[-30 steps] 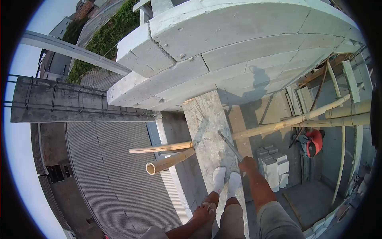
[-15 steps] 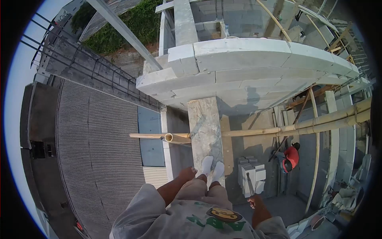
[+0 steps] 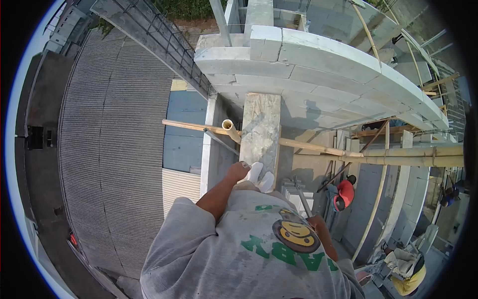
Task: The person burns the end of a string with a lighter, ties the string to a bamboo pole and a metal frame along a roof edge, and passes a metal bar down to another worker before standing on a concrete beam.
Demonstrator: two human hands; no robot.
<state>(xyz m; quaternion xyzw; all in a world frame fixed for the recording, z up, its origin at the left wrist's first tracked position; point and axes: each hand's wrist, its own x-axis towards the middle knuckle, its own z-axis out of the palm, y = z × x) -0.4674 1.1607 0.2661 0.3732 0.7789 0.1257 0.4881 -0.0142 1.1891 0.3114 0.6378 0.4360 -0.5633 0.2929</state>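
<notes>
My left hand (image 3: 239,171) is closed, fingers curled, beside my feet; whatever may be inside it is hidden. In my right hand (image 3: 315,223), partly behind my shirt, is a long grey metal bar-like tool (image 3: 301,195) that points forward and away from me. Its exact kind is unclear. Under my feet in white socks (image 3: 261,175) lies a worn, mortar-smeared plank (image 3: 262,117), which reaches to the pale block wall (image 3: 328,82) ahead.
Bamboo poles (image 3: 318,147) cross by the plank, with an open cut end (image 3: 227,124) at left. A corrugated roof (image 3: 114,164) lies below left. Far below right, a person in red (image 3: 343,193) bends near stacked blocks (image 3: 291,189); another person in yellow (image 3: 411,283) is lower right.
My view has tilted downward and shifted, so the wall and plank sit higher in the picture and more of my shirt shows. The tool remains in my right hand.
</notes>
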